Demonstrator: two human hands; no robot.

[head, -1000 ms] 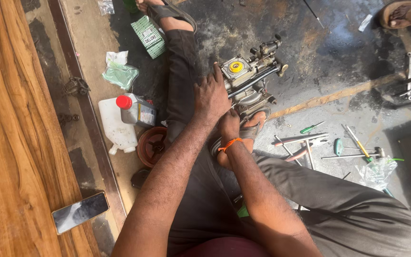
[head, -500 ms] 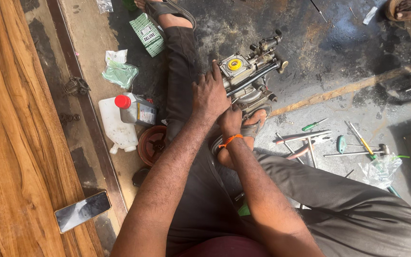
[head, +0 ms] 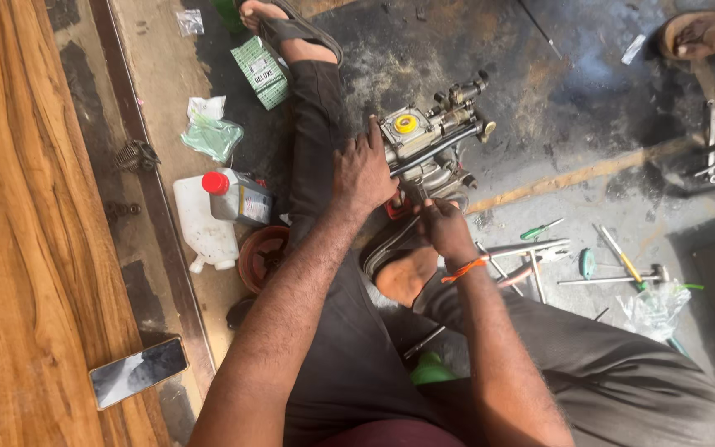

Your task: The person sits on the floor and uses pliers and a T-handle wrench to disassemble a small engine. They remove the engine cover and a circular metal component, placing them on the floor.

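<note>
head view showed the left hand point(head: 363, 174) pressed flat on the small engine block point(head: 425, 149) at twelve o'clock; right hand point(head: 443, 228), fingers curled at its base, grip unclear. the block could tip off the oily floor point(head: 539, 83).

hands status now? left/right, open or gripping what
Left hand: open, palm pressed on the metal engine part.
Right hand: closed at the part's underside; what it grips cannot be told.
</note>
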